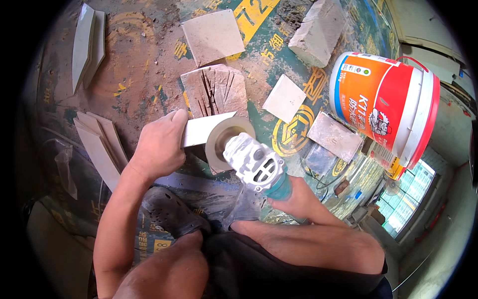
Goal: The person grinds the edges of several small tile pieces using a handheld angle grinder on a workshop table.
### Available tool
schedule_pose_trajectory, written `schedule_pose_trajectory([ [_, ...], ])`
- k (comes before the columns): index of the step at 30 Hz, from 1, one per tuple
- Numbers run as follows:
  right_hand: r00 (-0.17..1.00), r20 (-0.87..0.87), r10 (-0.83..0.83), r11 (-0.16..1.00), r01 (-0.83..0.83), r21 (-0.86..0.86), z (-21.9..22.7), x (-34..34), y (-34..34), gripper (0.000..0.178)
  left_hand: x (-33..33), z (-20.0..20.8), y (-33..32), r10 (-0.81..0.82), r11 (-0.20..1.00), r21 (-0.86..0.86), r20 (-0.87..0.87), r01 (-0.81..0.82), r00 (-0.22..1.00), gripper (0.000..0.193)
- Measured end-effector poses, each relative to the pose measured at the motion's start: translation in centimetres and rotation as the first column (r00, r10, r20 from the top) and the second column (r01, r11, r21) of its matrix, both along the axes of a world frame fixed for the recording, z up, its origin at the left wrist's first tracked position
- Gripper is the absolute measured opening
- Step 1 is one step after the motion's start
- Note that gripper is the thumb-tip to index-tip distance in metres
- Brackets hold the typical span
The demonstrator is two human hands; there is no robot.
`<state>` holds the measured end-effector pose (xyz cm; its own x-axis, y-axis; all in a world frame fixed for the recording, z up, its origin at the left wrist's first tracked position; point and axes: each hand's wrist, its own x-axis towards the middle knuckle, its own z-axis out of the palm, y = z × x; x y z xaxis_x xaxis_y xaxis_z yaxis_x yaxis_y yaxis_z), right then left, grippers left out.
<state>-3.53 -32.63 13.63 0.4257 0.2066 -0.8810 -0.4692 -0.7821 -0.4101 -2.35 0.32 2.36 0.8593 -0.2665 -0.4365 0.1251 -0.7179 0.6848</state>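
Note:
My left hand (162, 142) is closed around one end of a white tile (201, 129), holding it on edge over a scored block (216, 89) with dark grooves. In my right hand (291, 197) is an angle grinder (256, 162) with a white head and a teal body. Its round disc (219, 144) meets the tile's right end, just in front of the block. Whether the disc is spinning I cannot tell. The fingers of my right hand are mostly hidden behind the grinder's body.
A square tile (213, 37) and a smaller one (285, 98) lie beyond the block. Tile stacks (102, 139) stand at left. At right are a large bucket (383, 104), a dusty slab (334, 135) and a pale block (318, 35). My shoes (169, 209) flank the work on a dusty green floor covering.

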Motion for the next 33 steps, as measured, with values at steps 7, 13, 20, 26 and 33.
schedule_pose_trajectory([
  [7,0.993,-0.085,-0.083,0.989,0.072,-0.126,0.0,0.5,-0.4,0.042,0.0,0.0,0.1,-0.016,1.0,0.013,-0.011,0.016,1.0,0.028],
  [13,0.999,-0.003,0.033,0.999,-0.034,-0.042,0.6,0.3,0.6,0.039,0.2,0.0,0.0,-0.021,0.999,0.026,-0.013,0.021,1.0,0.03],
  [20,0.999,-0.037,-0.012,1.0,0.012,0.002,-0.2,0.8,-0.4,0.041,0.2,-0.1,0.0,-0.035,0.999,0.034,-0.01,0.035,0.999,0.028],
  [26,0.997,-0.051,-0.054,0.995,0.049,-0.09,-0.3,1.1,-0.9,0.038,0.1,0.0,0.1,-0.029,0.999,0.035,0.006,0.029,1.0,0.029],
  [33,0.999,-0.05,-0.007,0.999,0.008,0.035,0.4,0.8,0.1,0.039,0.5,0.2,0.1,-0.058,0.997,0.041,-0.014,0.059,0.998,0.03],
])
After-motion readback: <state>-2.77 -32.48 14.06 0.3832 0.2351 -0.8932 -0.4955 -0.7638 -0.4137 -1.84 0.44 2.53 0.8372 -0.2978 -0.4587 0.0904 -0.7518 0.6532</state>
